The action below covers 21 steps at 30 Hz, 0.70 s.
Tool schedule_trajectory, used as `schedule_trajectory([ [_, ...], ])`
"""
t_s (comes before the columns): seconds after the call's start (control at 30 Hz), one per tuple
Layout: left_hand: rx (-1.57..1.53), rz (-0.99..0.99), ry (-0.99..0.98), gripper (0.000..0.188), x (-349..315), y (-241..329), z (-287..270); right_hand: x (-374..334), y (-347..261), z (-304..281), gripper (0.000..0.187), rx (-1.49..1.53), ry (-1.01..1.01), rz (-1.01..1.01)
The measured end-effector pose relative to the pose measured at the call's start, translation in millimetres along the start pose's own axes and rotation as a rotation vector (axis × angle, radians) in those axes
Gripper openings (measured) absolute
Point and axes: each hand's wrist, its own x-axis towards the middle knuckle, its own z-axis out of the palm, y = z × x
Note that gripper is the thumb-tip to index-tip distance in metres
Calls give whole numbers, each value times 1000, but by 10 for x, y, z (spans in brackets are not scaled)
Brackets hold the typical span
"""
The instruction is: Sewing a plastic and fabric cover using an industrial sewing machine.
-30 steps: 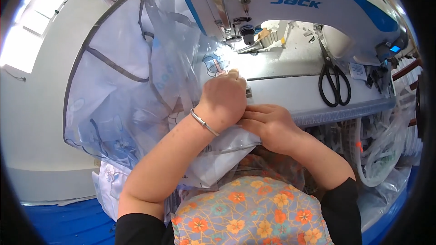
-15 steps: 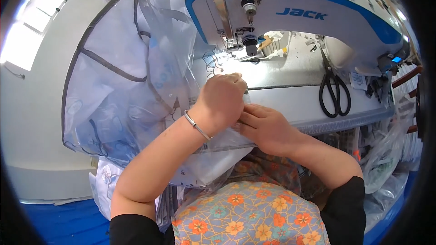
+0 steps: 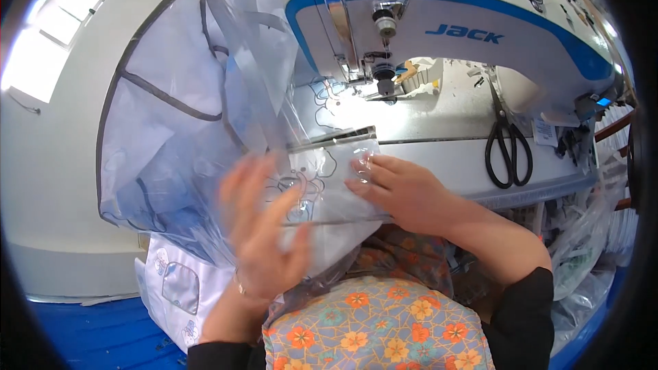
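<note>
A translucent plastic sheet with grey binding (image 3: 171, 99) and printed cartoon figures lies across the left of the sewing machine table. Its near part, a clear panel with a dark edge strip (image 3: 332, 138), spreads in front of the machine's needle area. My left hand (image 3: 264, 226), blurred by motion, hovers over this panel with its fingers spread and nothing in them. Stretched flat, the fingers of my right hand (image 3: 394, 188) rest on the panel's right end. The sewing machine (image 3: 452, 24), white with a blue stripe, stands just beyond, its presser foot and needle above the lit metal plate.
Black-handled scissors (image 3: 507, 154) lie on the table at the right, close to a small white label (image 3: 545, 131). Clear plastic bags (image 3: 579, 267) hang at the lower right. White printed fabric (image 3: 179, 288) hangs below the table at the left, above a blue floor (image 3: 89, 332).
My left hand has left the panel's edge near the needle and swung toward me and left, its fingers opening. The dark edge strip now shows. My right hand stays almost in place.
</note>
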Motion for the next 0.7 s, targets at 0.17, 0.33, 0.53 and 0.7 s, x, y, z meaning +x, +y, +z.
schedule_trajectory([
  [0.17,79,-470,-36,56,-776,-704,-55,-138,-203,10,55,-3,-194,-126],
  [0.33,69,-391,-274,64,-339,-1517,285,86,-452,388,56,-50,-89,30],
  [0.53,36,-210,-396,69,154,-2382,416,713,-811,783,53,36,136,161],
  [0.7,73,-156,-218,71,-155,-2229,433,380,-986,790,61,240,149,100],
])
